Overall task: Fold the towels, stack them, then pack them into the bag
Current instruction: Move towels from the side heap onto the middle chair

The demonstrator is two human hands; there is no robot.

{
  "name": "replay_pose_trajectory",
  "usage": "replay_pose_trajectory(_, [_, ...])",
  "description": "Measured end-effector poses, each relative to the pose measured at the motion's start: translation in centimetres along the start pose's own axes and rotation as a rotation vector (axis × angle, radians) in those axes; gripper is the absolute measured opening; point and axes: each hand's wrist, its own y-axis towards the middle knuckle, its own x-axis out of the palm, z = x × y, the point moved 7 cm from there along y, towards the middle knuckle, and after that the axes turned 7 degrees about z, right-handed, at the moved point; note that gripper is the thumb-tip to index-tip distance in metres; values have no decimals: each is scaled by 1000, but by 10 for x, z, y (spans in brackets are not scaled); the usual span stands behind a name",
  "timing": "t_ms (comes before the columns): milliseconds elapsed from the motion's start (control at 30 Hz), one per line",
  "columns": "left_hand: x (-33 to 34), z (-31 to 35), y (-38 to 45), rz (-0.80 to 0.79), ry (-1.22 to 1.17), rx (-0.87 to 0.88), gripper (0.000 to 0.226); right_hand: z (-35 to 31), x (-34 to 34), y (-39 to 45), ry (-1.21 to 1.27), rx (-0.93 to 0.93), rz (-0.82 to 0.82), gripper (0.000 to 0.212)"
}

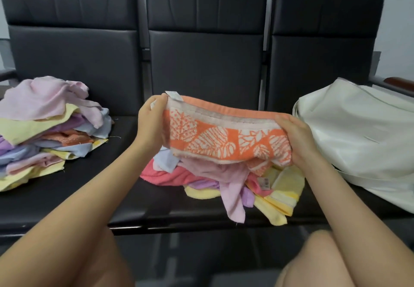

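- Orange-and-white leaf-patterned towel hangs folded lengthwise between my two hands, held up above the middle seat of the black bench.
- My left hand pinches the towel's left end near the top corner, thumb in front and fingers curled behind; a white label sticks up just beside the thumb.
- My right hand grips the right end, thumb lying along the top edge; its fingers wrap behind the cloth, so I cannot see them.
- Directly below the grip lies a loose heap of unfolded towels, pink, lilac, yellow and coral; the held towel covers its far part.
- Well to the left of my left hand sits a rough pile of pastel towels, cut off by the frame edge.
- Just beside my right hand lies the white bag, slumped; its opening is hard to make out and its right side is cut off.
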Motion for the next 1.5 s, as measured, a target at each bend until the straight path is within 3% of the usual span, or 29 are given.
replay_pose_trajectory(167, [1, -11, -27, -140, 150, -169, 21, -3, -24, -27, -95, 66, -55, 15])
replay_pose_trajectory(300, [-2, -42, -54, -298, 434, -340, 18, 16, -41, -42, -269, 128, -110, 15])
replay_pose_trajectory(467, [-3, -61, -77, -456, 986, -155, 33, 51, -48, -41, -602, 190, -186, 23])
replay_pose_trajectory(567, [-5, -53, -66, -398, 819, -127, 28, 65, -52, -33, -749, 160, -184, 39])
replay_pose_trajectory(633, [-4, -44, -55, -349, 653, -144, 31, 56, -54, -24, -774, 47, -109, 32])
replay_pose_trajectory(733, [7, -35, -47, -325, 470, -225, 24, 35, -50, -19, -671, -63, -48, 31])
replay_pose_trajectory(833, [19, -35, -44, -276, 302, -348, 21, 38, -43, -15, -504, 30, -79, 33])
replay_pose_trajectory(933, [30, -37, -39, -374, 480, -212, 24, 50, -34, -11, -480, 110, -213, 43])
replay_pose_trajectory(1033, [33, -34, -28, -353, 615, -31, 25, 56, -27, -5, -598, 19, -305, 26])
replay_pose_trajectory(1133, [42, -34, -14, -342, 588, 14, 18, 55, -31, 7, -537, -46, -205, 25])
replay_pose_trajectory(1300, [77, -23, 31, -384, 739, 135, 6, 51, -34, 38, -439, -68, -31, 21])
replay_pose_trajectory(1400, [94, -32, 65, -341, 726, 76, 4, 50, -26, 62, -343, -25, 26, 15])
replay_pose_trajectory(1500, [98, -69, 83, -284, 735, -32, 15, 62, -8, 84, -405, 20, -37, 11])
